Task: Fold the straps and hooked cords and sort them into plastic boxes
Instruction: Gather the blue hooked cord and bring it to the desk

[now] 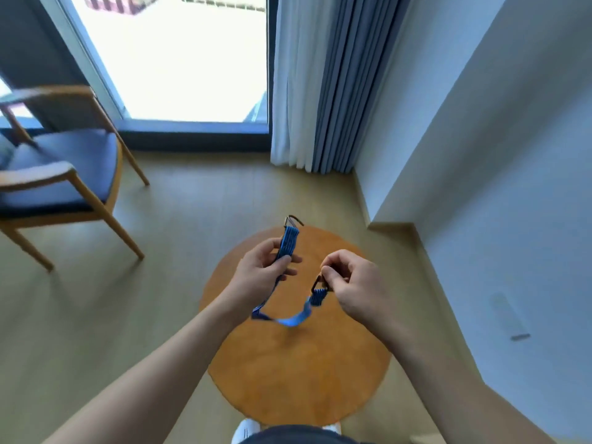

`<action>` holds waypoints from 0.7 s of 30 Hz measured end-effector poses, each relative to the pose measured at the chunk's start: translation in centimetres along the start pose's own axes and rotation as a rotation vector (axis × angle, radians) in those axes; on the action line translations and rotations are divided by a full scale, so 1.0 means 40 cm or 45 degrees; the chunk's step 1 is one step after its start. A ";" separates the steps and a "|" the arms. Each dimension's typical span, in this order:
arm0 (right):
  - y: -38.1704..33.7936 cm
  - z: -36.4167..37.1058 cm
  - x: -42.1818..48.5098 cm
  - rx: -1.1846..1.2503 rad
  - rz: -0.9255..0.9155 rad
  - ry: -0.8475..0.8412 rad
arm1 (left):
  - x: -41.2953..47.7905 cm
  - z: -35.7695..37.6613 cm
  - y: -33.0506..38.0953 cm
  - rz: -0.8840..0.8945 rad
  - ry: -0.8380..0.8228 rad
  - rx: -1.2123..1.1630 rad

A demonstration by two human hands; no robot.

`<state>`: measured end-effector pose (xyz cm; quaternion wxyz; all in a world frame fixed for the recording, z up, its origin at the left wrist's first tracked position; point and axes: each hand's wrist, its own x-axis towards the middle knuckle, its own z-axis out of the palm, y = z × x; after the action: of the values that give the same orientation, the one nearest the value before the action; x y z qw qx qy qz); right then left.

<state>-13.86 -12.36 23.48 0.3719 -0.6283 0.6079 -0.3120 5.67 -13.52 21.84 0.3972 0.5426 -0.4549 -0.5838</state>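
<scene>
Both hands, left hand and right hand, hold blue hooked cord above round table.

Blown-out window backlight, soft blur, wide-angle warp

You stood over a round wooden table at the centre of your view. At ten o'clock sat a wood-framed chair with a blue seat, on a pale wood floor. At twelve o'clock a bright window reached down to the floor, with a blue-grey curtain just right of it. A white wall ran from two to four o'clock.
</scene>
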 end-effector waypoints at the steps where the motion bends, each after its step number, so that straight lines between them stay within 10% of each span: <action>1: -0.041 -0.019 0.007 0.119 -0.010 -0.001 | -0.003 0.007 0.038 0.053 -0.043 -0.023; 8: -0.221 -0.156 -0.019 0.537 -0.084 0.413 | -0.079 0.126 0.167 0.072 -0.556 -0.137; 14: -0.138 -0.239 -0.201 -0.239 0.057 0.797 | -0.112 0.246 0.133 0.105 -0.851 0.217; 21: -0.002 -0.239 -0.479 -0.711 0.223 0.177 | -0.196 0.404 0.123 0.137 -1.466 0.693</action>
<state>-23.13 5.88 29.76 0.1678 -0.6286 0.7461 -0.1416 -9.81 -5.71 28.67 -0.0341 0.1998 -0.7541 -0.6247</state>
